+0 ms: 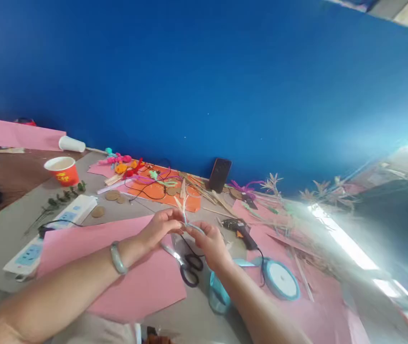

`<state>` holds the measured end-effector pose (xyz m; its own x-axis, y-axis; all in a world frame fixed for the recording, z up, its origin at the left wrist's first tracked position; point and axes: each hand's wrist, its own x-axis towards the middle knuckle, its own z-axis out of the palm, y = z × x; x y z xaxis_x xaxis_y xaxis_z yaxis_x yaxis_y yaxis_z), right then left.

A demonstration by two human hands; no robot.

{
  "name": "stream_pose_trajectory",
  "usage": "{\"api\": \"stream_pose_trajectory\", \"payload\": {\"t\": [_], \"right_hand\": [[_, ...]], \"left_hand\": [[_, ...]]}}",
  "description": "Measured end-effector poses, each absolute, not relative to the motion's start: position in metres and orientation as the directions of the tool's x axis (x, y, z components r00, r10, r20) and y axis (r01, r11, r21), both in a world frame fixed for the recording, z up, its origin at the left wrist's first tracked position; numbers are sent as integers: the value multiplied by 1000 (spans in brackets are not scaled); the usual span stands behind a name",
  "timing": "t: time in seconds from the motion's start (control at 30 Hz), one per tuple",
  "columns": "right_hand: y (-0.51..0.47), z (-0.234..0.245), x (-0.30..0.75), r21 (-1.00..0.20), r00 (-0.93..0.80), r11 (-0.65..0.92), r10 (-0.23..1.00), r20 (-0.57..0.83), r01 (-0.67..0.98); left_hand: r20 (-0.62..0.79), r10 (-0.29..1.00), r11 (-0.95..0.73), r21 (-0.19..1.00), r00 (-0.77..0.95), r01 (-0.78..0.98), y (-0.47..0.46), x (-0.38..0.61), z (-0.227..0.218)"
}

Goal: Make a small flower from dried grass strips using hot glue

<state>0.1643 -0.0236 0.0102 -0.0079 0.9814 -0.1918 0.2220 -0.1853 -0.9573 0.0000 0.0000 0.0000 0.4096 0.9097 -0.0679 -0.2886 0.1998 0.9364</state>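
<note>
Above the pink paper [125, 267], my left hand [162, 225] pinches the lower part of a pale dried sprig [183, 198], its narrow leaves pointing up. My right hand [209, 241] closes its fingertips on a thin light-blue strip [195, 228] that meets the sprig's base; whether it is ribbon or wire I cannot tell. Just below the hands, scissors [185, 267] with black handles lie partly on the paper. A black glue gun [241, 231] rests right of my right hand. Light-blue ribbon [218, 291] passes beside my right forearm, near its spool [281, 279].
A white power strip [60, 224] and a red paper cup [62, 171] stand at left, with a green leafy sprig [55, 203] between. Behind are coloured pipe cleaners [128, 165], orange paper [153, 188] and a phone [220, 174] leaning on the blue wall [204, 86]. Dried stems crowd the right.
</note>
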Motion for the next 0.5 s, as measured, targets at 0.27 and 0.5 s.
{"api": "stream_pose_trajectory", "payload": {"t": [0.27,0.5], "right_hand": [[-25,13,164,-972,-28,-156,986,-164,174],[-25,21,164,-955,-8,-97,995,-103,281]], "left_hand": [[-52,948,109,979,314,-170,-1,5,-9],[-45,943,81,992,329,-96,0,3,-4]]}}
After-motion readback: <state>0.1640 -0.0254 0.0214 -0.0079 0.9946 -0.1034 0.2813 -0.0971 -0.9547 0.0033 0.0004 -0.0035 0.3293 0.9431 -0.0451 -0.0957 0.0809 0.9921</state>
